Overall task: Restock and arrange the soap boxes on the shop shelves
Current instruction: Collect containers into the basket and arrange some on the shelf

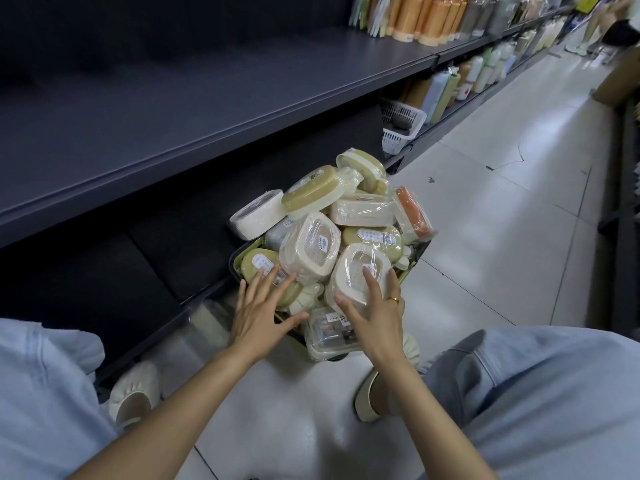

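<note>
- My left hand [258,311]: fingers spread and straight, fingertips over the olive soap box [260,266] and the wrapped boxes at the near-left of the pile; thumb out toward the right. Not curled round anything; contact itself hard to confirm.
- My right hand [375,315]: fingers splayed over the cream soap box [360,275] at the near-right of the pile, index tip on its wrapped top, thumb at its near edge. Loose, no firm grip visible (gold ring on one finger).
- Soap boxes: all heaped in a green basket [239,259] on the floor, stacked well above its rim. White round box [258,216] overhangs the left rim; orange box [414,211] leans tilted at the right edge. A clear box [330,332] sits at the near side, under my right hand.
- Room: dark shelf [207,109] above and left of the basket is bare along its near stretch; bottles [429,19] fill it farther right. Basket sits just beside the lower shelf edge; tiled floor [485,237] opens to the right.
- Pose: crouched, both forearms reaching forward and converging on the pile, knees either side, hands near each other but apart.
</note>
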